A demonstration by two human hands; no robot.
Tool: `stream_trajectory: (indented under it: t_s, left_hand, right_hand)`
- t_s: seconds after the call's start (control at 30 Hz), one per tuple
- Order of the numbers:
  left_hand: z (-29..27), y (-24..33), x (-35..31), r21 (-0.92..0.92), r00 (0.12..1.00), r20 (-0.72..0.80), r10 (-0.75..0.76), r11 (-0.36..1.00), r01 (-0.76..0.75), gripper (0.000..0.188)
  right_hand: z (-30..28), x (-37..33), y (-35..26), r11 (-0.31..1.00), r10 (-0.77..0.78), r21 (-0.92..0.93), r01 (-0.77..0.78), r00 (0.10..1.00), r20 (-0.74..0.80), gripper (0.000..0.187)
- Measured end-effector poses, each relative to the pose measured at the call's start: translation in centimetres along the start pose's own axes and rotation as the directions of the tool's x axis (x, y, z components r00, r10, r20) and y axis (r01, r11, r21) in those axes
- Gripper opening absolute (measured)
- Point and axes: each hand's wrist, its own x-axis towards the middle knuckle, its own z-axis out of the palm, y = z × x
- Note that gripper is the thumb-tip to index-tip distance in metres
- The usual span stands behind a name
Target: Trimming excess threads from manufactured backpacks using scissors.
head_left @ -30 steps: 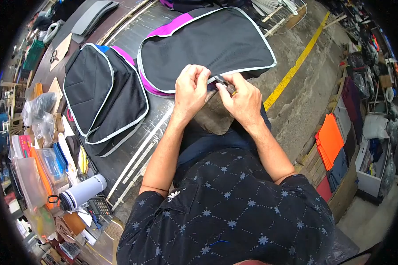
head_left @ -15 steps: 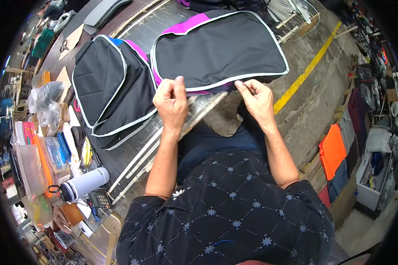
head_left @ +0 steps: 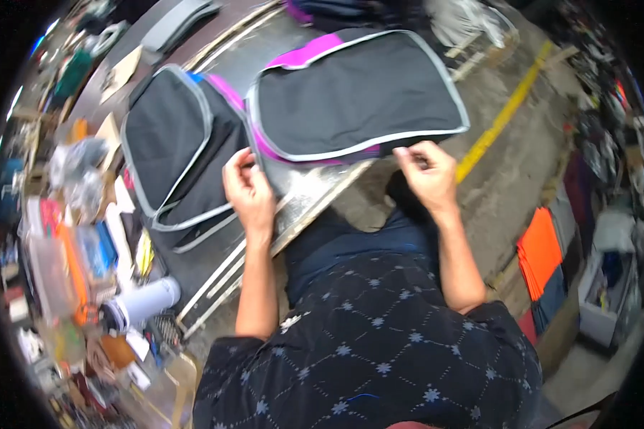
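Note:
A black fabric panel (head_left: 358, 93) with grey piping and magenta side fabric lies over the table's near right edge. To its left lies a black bag body (head_left: 168, 136) with the same piping and bits of magenta and blue. My left hand (head_left: 250, 196) is off the panel, at the bag body's right edge, fingers loosely bent and apart, with nothing visible in it. Just below the panel's lower right edge is my right hand (head_left: 433, 179), its fingers curled toward the thumb. Whether something small sits in that pinch I cannot make out.
A dark table (head_left: 311, 186) has a pale worn edge. At left are a white-lilac bottle (head_left: 147, 300), a calculator (head_left: 166, 330), plastic bags (head_left: 75, 175) and stacked folders. On the right, orange fabric (head_left: 540, 250) lies near a white bin (head_left: 599, 311); a yellow line (head_left: 504, 114) crosses the floor.
My left hand has moved left and down, away from the panel, and its fist has loosened. My right hand has shifted slightly right and down. The whole view has shifted a little and blurred.

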Motion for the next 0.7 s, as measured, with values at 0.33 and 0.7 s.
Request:
stream_trajectory:
  t_s: [0.33,0.7]
  left_hand:
    - [1.3,2.6,0.5,0.254,0.896,0.291,0.336,0.876,-0.411,0.04]
    - [2.4,3.7,0.4,0.385,0.807,0.451,0.381,0.733,-0.562,0.026]
  right_hand:
    - [-4.0,0.9,2.0,0.978,0.039,-0.195,-0.066,0.99,-0.138,0.02]
    - [-7.8,5.4,12.3,0.78,0.622,0.199,-0.594,0.771,-0.139,0.034]
